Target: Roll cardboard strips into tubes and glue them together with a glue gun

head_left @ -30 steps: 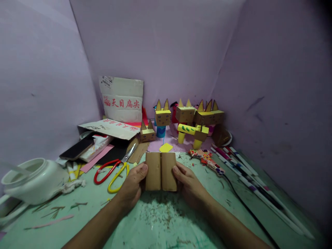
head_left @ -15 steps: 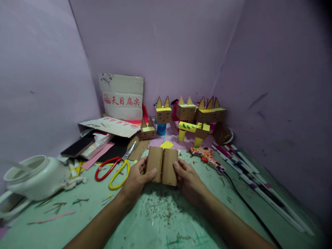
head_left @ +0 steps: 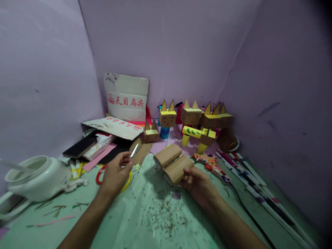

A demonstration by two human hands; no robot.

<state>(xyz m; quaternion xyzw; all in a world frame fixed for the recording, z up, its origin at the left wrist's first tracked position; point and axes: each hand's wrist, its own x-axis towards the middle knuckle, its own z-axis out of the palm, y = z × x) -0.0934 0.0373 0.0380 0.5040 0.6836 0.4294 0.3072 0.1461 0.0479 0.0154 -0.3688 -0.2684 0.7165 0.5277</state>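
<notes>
My right hand (head_left: 195, 181) grips a pair of brown cardboard tubes (head_left: 178, 169) lying side by side, thumb on top and fingers beneath. The tubes are raised and tilted above the table, their dark open ends facing left and toward me. My left hand (head_left: 116, 174) is off the tubes, over the scissors (head_left: 134, 151) with red and yellow handles. Its fingers are loosely curled, with a gap between thumb and fingertips. A blade shows just beyond the fingertips, and the hand hides the pivot and much of the handles.
Cardboard animal figures (head_left: 168, 119) with pointed ears stand at the back. A patterned glue gun (head_left: 212, 167) with a black cord and several marker pens (head_left: 255, 181) lie right. A white pot (head_left: 37, 178), a phone (head_left: 80, 147) and cardboard sheets (head_left: 114, 127) are left. Scraps litter the green table (head_left: 140, 221).
My left hand has let go of the cardboard tubes and moved left over the scissors. The tubes have turned and tilted in my right hand. The view has shifted slightly.
</notes>
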